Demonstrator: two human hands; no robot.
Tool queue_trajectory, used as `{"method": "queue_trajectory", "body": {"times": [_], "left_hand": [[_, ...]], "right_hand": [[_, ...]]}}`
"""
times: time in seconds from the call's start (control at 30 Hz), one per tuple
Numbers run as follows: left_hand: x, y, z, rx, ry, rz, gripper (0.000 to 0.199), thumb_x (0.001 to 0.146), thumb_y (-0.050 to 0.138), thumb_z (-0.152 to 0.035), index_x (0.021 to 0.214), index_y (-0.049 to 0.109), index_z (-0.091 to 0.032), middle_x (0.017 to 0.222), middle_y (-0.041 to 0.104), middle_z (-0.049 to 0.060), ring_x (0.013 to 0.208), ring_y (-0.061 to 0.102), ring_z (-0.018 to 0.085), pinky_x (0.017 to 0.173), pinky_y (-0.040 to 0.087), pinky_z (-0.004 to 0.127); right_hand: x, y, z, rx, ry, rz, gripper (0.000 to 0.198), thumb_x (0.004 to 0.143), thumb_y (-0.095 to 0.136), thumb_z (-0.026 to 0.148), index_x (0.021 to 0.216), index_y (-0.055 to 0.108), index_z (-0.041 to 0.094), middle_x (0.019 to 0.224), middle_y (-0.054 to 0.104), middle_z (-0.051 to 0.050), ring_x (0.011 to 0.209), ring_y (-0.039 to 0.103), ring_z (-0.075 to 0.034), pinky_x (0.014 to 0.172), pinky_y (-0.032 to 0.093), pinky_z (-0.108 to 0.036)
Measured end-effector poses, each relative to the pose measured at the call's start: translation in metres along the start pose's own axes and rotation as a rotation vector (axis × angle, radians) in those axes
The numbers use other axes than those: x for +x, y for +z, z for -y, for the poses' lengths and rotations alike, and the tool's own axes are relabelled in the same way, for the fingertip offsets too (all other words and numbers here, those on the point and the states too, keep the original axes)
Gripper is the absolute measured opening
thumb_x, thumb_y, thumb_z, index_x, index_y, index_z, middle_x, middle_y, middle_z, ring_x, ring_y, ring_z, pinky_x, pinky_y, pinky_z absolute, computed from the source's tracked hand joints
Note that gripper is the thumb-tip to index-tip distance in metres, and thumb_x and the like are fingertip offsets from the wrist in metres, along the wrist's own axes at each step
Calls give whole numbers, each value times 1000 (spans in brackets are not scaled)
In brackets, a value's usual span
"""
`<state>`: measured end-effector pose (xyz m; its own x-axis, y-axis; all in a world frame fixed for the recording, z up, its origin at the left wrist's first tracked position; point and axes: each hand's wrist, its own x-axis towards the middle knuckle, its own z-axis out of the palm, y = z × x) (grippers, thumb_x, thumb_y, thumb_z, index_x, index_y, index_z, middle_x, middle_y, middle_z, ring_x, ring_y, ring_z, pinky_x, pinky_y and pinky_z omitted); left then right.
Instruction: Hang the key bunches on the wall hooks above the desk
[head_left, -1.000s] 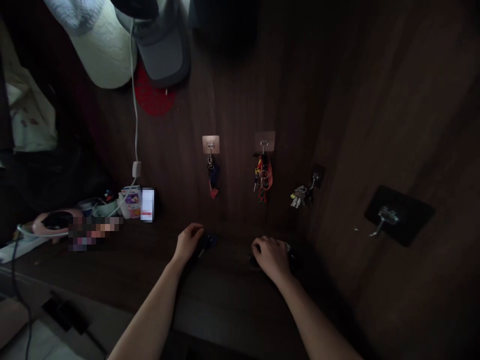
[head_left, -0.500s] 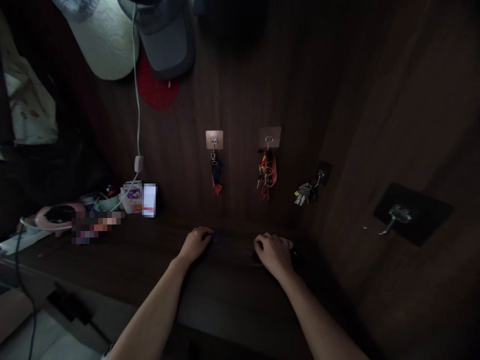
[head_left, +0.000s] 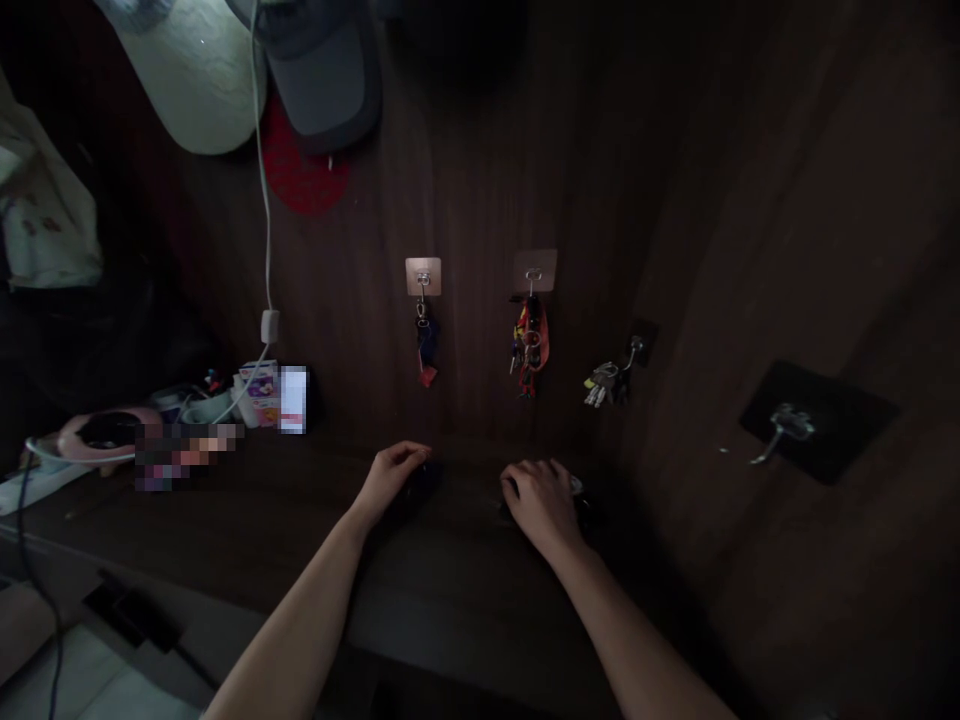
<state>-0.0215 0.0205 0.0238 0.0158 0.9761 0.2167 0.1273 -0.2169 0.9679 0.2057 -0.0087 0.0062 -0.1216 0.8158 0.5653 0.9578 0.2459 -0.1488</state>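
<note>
My left hand point(head_left: 391, 474) is closed in a pinch just above the dark wooden shelf point(head_left: 300, 520). At its fingertips is a small dark blue, roundish piece point(head_left: 427, 468), mostly hidden and dim. To the right, my right hand point(head_left: 541, 492) rests low on the shelf with its fingers curled over a dark object point(head_left: 589, 502). A shiny bit of that object shows beside the fingers; its kind is too dark to tell. On the back wall above hang a blue-and-red key strap point(head_left: 426, 345) and a bunch of keys with a red strap point(head_left: 532, 345).
More keys point(head_left: 601, 385) hang in the corner, near a bare hook point(head_left: 791, 422) on the right wall. Caps point(head_left: 319, 85) hang at upper left beside a white cable point(head_left: 266, 220). Small boxes point(head_left: 260, 392) and a pink round device point(head_left: 109, 434) stand on the left.
My left hand has risen slightly off the shelf, with the blue piece now at its pinched fingertips. The right hand has stayed in about the same place. The view has shifted a little.
</note>
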Motion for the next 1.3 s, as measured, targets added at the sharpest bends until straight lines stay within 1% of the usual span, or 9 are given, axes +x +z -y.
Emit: {"method": "queue_trajectory", "body": {"times": [0.1,0.2,0.4,0.77,0.87,1.0,1.07,1.17,1.3], "left_hand": [[-4,5,-3,-70,-43,47,29,65,68,-41,81,68,-17,79,68,3,71,61,15,66,46,25],[-6,11,-4,-105,-47,110,25,65,69,-38,78,65,-17,73,66,0,66,59,13,63,45,24],[-8,26,-1,-30,70,184,19,65,69,-31,69,59,-16,74,62,-1,72,56,12,70,43,24],[-10,34,4,40,157,251,19,69,65,-33,69,57,-16,80,62,2,79,57,15,76,46,28],[-12,32,2,30,131,310,17,72,61,-32,78,61,-17,86,64,3,86,58,17,81,44,29],[-14,29,-3,-19,105,375,26,81,49,-33,97,64,-19,98,65,3,98,56,19,91,40,31],[-15,28,-5,-26,83,426,29,83,46,-35,100,65,-20,100,66,2,101,55,19,93,38,31],[-18,29,-8,-21,29,493,32,82,49,-39,98,67,-18,96,67,3,97,57,20,91,40,31],[-20,30,-8,-46,-1,493,35,76,58,-44,99,66,-18,99,67,4,98,57,22,90,41,32]], "right_hand": [[1,-2,5,73,-34,-89,15,83,49,19,78,62,24,77,66,-1,84,56,-19,96,22,-41],[2,-4,13,219,-57,-139,14,85,47,20,82,60,24,80,67,0,83,57,-17,95,25,-38],[1,-7,28,459,-103,-118,10,85,51,29,84,60,24,84,67,1,83,59,-16,85,34,-31],[0,0,33,469,-104,-47,9,83,54,25,77,61,23,78,65,1,81,59,-15,81,36,-30],[0,-2,33,491,-102,-46,10,84,53,23,77,61,23,79,65,1,81,58,-15,81,36,-30],[1,-9,32,543,-86,-56,13,87,51,25,80,62,24,83,64,1,85,56,-16,80,35,-30],[1,-11,30,555,-86,-80,14,87,50,27,82,63,25,86,63,0,87,55,-16,80,35,-30],[2,-10,28,560,-89,-128,15,87,50,29,85,64,26,89,62,-1,90,55,-17,81,36,-31],[2,-6,25,566,-74,-188,17,88,49,30,87,65,27,88,61,-1,89,56,-17,81,38,-31]]}}
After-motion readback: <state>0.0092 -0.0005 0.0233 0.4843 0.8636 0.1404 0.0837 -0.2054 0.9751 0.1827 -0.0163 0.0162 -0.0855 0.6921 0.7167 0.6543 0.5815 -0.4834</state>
